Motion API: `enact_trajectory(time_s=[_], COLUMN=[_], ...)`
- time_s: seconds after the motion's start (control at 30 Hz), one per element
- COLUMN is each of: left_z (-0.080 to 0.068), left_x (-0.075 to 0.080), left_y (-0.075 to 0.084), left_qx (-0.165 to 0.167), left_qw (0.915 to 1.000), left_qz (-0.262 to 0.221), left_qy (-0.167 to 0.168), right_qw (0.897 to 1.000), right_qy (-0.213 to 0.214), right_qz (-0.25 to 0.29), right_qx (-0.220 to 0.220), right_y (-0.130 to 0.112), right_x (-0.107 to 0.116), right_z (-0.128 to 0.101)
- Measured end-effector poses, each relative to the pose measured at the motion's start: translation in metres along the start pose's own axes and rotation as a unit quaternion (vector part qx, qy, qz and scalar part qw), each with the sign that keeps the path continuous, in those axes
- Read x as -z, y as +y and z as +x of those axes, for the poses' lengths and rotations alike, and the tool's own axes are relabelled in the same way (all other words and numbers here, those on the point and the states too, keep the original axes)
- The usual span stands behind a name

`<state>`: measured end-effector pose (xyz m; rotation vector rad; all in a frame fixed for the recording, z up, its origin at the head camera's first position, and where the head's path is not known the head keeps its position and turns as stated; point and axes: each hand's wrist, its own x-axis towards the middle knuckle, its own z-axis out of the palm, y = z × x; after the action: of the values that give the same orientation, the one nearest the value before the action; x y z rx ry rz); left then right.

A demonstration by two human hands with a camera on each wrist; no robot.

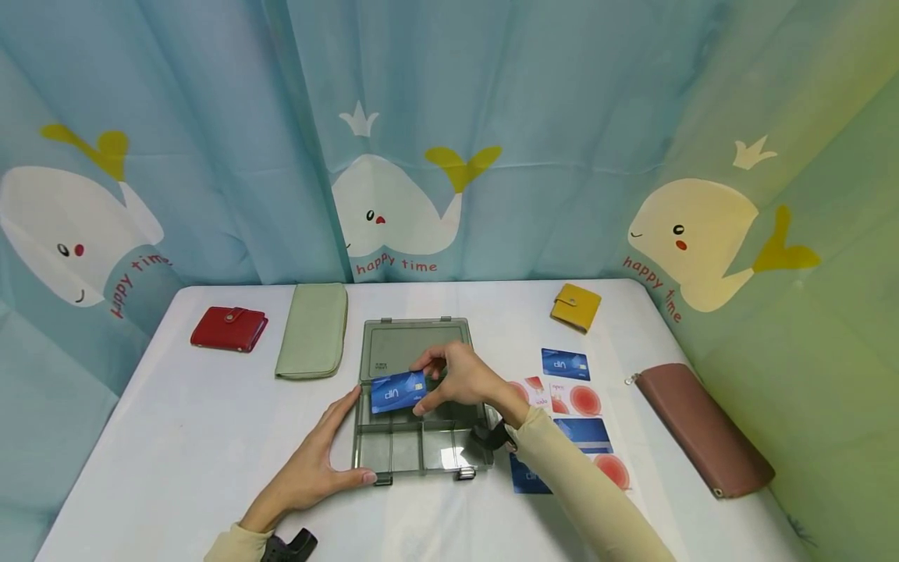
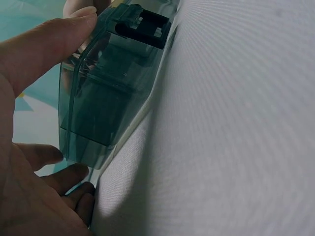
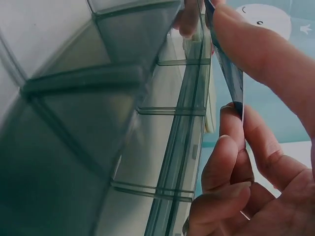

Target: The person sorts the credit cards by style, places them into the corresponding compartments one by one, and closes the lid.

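A translucent grey-green compartment box (image 1: 406, 451) lies on the table with its lid (image 1: 416, 340) folded back. My left hand (image 1: 312, 464) rests against its left side, fingers nearly straight and thumb on the front edge; in the left wrist view the thumb (image 2: 54, 42) touches the box's corner (image 2: 106, 88). Above the long rear compartment my right hand (image 1: 467, 376) pinches a blue VIP card (image 1: 393, 393) by its right end. Edge-on, the card (image 3: 230, 69) shows between thumb and fingers in the right wrist view.
Right of the box lie blue cards (image 1: 566, 364) and white-red cards (image 1: 577, 399), partly hidden by my right forearm. A brown wallet (image 1: 705, 429) and yellow wallet (image 1: 576, 307) lie farther right. At left are a green wallet (image 1: 312, 332) and a red wallet (image 1: 229, 329).
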<state>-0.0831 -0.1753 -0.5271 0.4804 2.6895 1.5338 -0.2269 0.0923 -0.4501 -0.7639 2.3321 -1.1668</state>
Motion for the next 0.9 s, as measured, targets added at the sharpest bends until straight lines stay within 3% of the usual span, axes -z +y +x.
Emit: enact_trajectory(time_s=[0.33,0.67,0.9], left_z=[0.0001,0.0000,0.0002], left_x=[-0.0001,0.0006,0.0002], left_y=[-0.0001,-0.0008,-0.0010], left_qx=[-0.001,-0.004,-0.002], left_qw=[1.0000,1.0000,1.0000], left_qz=[-0.003,-0.006,-0.006], left_qy=[0.000,-0.003,-0.004], right_qw=[1.000,0.994,0.993], right_qy=[0.002,0.009,0.011], right_qz=[-0.020,-0.099,-0.111], right_qx=[0.017,0.033,0.027], right_y=[-0.0004,-0.0049,-0.0062], right_x=[-0.0042,-0.0090,-0.0089], right_z=[0.0002,0.0010,0.0003])
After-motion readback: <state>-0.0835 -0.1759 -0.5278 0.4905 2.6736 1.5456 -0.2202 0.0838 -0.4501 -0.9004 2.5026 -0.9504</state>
